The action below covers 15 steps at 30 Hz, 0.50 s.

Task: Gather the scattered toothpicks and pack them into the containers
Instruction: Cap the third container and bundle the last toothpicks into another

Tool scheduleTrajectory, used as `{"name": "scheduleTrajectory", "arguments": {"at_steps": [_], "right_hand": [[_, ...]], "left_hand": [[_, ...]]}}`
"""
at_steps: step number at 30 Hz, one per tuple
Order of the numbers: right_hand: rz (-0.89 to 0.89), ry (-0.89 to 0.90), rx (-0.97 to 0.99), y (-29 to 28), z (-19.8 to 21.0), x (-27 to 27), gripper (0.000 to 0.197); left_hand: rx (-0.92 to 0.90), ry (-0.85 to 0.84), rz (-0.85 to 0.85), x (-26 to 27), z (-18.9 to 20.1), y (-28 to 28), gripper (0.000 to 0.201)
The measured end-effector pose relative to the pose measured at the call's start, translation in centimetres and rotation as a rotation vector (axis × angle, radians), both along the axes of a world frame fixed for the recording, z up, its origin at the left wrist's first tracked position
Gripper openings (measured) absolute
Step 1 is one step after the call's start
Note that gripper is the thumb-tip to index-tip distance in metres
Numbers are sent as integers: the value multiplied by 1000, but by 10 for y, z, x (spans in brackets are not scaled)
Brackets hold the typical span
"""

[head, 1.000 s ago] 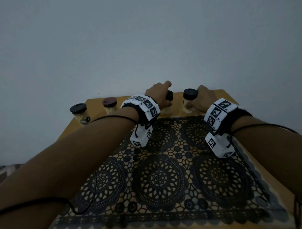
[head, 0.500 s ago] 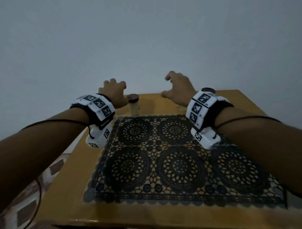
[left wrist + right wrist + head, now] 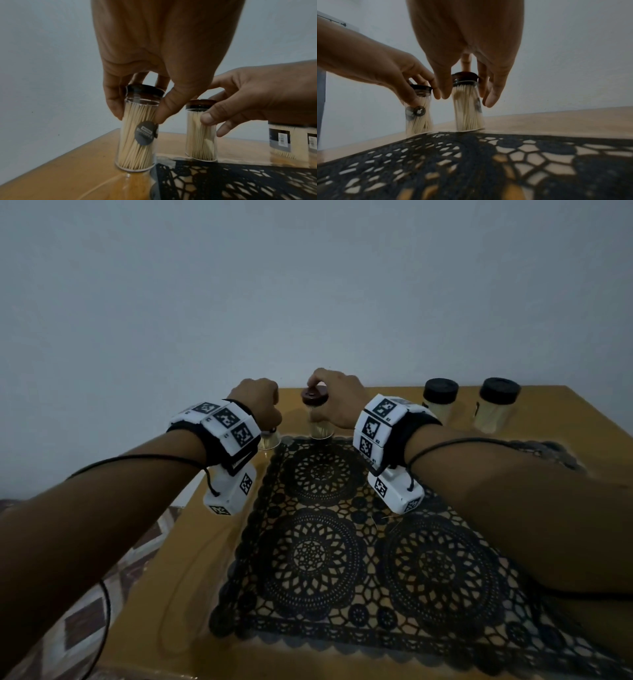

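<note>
The left hand (image 3: 145,56) has its grip clamped from above on the left container (image 3: 137,129), thumb and fingers (image 3: 113,102) curled round the dark lid and the top of the clear wall. That container stands upright on the bare surface (image 3: 191,546), just off the left edge of the black lace mat (image 3: 346,556), close to the surface's back left corner. It is packed with toothpicks (image 3: 130,148). A round dark sticker (image 3: 145,133) on its wall carries white print that looks like "TOOTHPICK", too blurred to read fully.

The right hand (image 3: 467,44) reaches down over the second container (image 3: 467,102); its fingers curl round the brown lid and its thumb lies on the glass, so the grip is closed on it. This one stands just beside the first, touching the mat's back edge, also full of toothpicks. Both hands are near each other, almost touching.

Further right along the back edge, well apart from the hands, stand two more lidded containers (image 3: 440,402) and (image 3: 498,404); the left wrist view shows barcode labels on them, unreadable. The wall (image 3: 308,285) rises close behind all four. A few loose toothpicks (image 3: 388,520) lie on the mat under the right wrist. The mat's front half lies open.
</note>
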State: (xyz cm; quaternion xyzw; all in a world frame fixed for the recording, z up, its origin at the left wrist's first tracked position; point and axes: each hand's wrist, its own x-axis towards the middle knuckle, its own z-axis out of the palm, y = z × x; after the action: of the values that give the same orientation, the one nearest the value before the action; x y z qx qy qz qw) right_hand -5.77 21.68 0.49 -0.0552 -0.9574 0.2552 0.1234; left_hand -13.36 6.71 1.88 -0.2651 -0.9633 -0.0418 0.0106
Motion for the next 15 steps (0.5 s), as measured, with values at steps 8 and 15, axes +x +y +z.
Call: {"name": "scheduleTrajectory", "arguments": {"at_steps": [8,15], "right_hand": [[-102,62,-66,8,-1,5,46],[-238,15,11,54,7,22,45]], "left_hand": [[142,58,-104,8,7,17,40],[222,35,-200,26,5,61,51]]}}
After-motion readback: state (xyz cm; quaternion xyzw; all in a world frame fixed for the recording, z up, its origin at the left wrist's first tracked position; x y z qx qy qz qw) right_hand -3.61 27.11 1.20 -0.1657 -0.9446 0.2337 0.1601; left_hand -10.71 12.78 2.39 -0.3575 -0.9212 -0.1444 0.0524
